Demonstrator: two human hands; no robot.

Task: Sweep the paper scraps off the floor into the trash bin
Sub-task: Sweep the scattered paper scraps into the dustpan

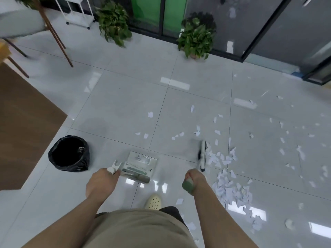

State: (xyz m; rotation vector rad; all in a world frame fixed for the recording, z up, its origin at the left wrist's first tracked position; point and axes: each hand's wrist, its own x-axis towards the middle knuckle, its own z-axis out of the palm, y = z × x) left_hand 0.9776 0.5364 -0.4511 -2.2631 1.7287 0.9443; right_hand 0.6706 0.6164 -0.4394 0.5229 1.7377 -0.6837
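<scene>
two potted plants (113, 22) (197, 37) stand by the glass wall, near a white wire cart (77, 11); a brown rug (23, 122) lies left.

The pale grey tiled floor (125, 104) was glossy, reflecting lights. The torn white paper scraps (231, 190) looked matt; the crinkled black plastic bin liner (84, 158) shone faintly.

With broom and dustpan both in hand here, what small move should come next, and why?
Probably draw the broom leftward, pushing the paper scraps beside it toward the dustpan. The right hand holds the broom's handle, the left hand steadies the dustpan, and the pan looks almost empty.
</scene>
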